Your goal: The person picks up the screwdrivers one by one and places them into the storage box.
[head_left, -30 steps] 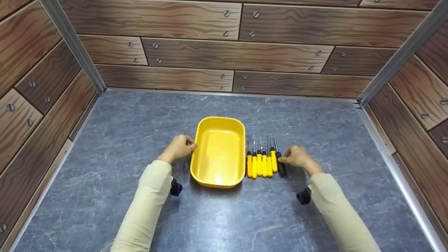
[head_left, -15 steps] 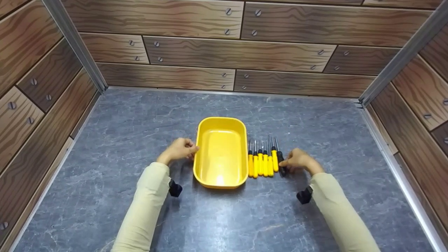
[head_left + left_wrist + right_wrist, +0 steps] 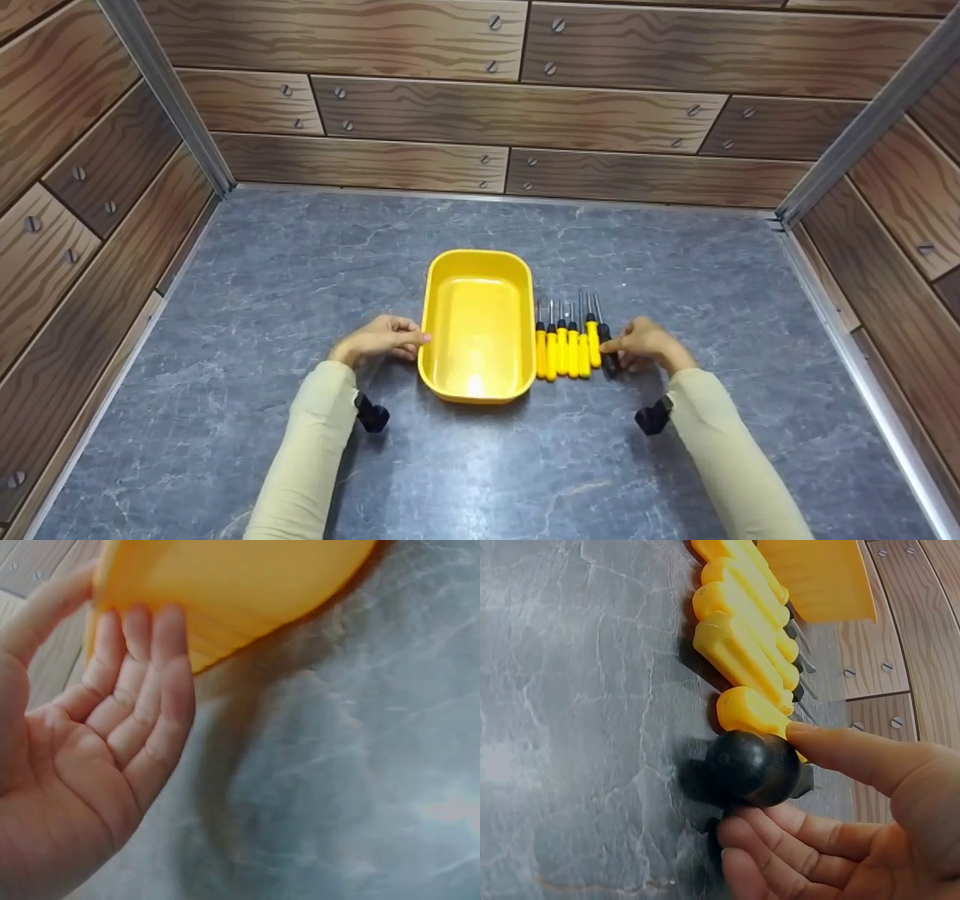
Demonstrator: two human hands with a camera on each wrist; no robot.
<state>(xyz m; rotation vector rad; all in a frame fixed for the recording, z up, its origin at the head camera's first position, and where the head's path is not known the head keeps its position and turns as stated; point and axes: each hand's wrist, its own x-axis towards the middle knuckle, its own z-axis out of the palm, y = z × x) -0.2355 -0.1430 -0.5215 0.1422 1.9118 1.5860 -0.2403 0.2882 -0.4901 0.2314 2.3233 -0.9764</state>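
A yellow plastic tub [image 3: 480, 330] stands in the middle of the head view. My left hand [image 3: 381, 339] pinches its left wall, thumb over the rim and fingertips [image 3: 169, 622] against the outside. Right of the tub, several screwdrivers with yellow handles [image 3: 562, 352] lie side by side, shafts pointing away. A black-handled screwdriver [image 3: 609, 361] ends the row on the right. My right hand [image 3: 643, 345] grips this one: in the right wrist view the thumb lies along its black handle [image 3: 742, 765], fingers curled beneath. The thumb tip is right at the neighbouring yellow handle [image 3: 750, 711].
A grey marbled surface [image 3: 480, 472] spreads under everything. Wood-patterned walls [image 3: 420, 112] with metal corner strips [image 3: 862, 112] close it in at the back and both sides. Black wrist mounts [image 3: 652, 417] stick out below each sleeve cuff.
My left hand has slid along the tub's left rim toward me. My right hand's thumb has come down onto the black screwdriver's handle. The tub and the row sit slightly further right in view.
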